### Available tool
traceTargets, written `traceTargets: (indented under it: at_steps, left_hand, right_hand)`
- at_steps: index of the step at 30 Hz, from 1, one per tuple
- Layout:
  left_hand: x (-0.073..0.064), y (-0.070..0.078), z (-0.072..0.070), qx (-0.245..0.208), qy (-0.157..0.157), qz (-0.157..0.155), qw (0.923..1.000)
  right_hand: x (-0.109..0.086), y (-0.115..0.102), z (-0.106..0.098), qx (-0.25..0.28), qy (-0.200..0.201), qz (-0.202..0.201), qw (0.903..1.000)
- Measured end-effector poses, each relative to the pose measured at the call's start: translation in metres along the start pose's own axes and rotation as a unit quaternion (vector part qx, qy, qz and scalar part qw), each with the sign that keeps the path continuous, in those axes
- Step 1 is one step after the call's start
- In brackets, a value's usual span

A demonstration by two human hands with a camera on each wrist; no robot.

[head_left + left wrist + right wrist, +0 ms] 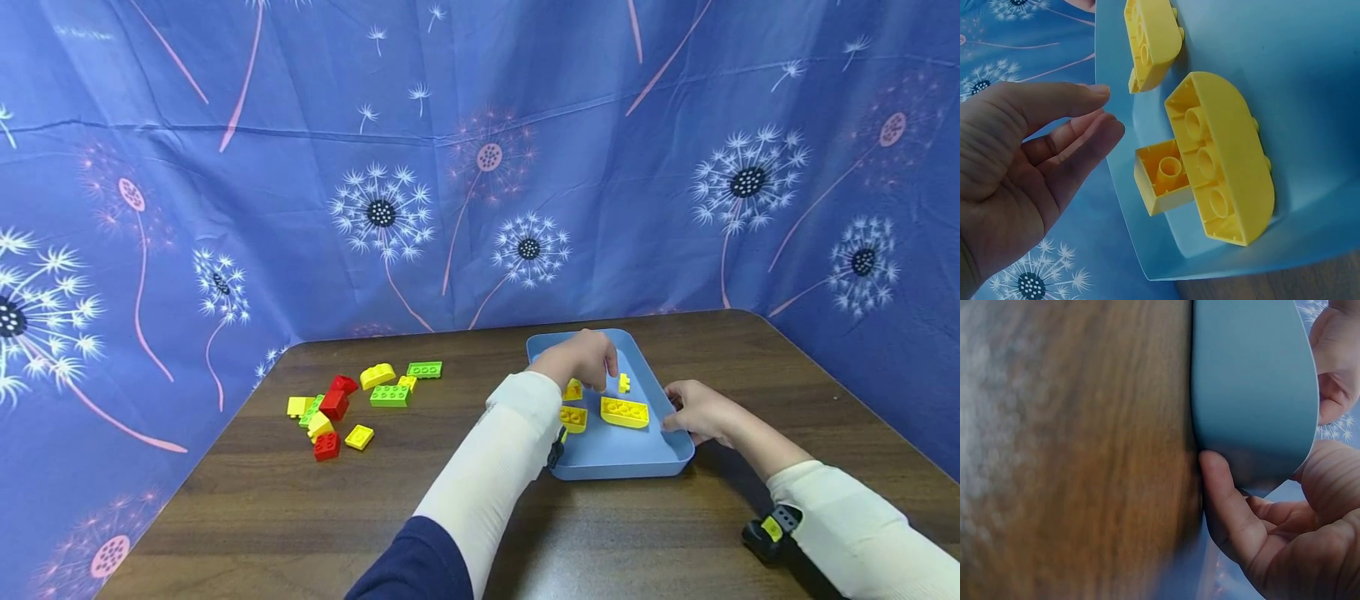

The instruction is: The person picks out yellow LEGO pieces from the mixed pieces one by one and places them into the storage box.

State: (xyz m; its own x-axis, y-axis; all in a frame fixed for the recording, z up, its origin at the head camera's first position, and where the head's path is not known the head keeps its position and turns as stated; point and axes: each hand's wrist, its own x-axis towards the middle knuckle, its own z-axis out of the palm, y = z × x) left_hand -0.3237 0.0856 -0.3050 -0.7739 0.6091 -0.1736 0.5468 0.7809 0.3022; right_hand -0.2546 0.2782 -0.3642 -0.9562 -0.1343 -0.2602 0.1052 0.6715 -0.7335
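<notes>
My left hand [588, 358] hovers over the blue tray [615, 462], thumb and fingertips a little apart with nothing between them in the left wrist view. Several yellow bricks lie in the tray. Among them are a long round-ended brick [1235, 169] and a small square brick [1166, 178] against it, both with hollow undersides showing. Another long yellow brick [1157, 44] lies farther along, and a small yellow piece [624, 383] sits just right of the left hand. My right hand [705, 410] grips the tray's right side, thumb at the rim and fingers along the outer wall [1254, 394].
On the left of the brown wooden table [247, 500] lies a loose group of bricks, including red bricks [334, 405], green bricks [389, 396] and a yellow rounded brick [377, 376]. A blue dandelion-patterned cloth [450, 83] hangs behind the table.
</notes>
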Motion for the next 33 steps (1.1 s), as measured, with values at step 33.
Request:
traceTargets:
  at_steps: [33]
  left_hand:
    - [-0.059, -0.044, -0.022, 0.121, 0.083, 0.087, 0.9854]
  right_hand:
    - [0.001, 0.003, 0.001, 0.001, 0.006, 0.000, 1.0000]
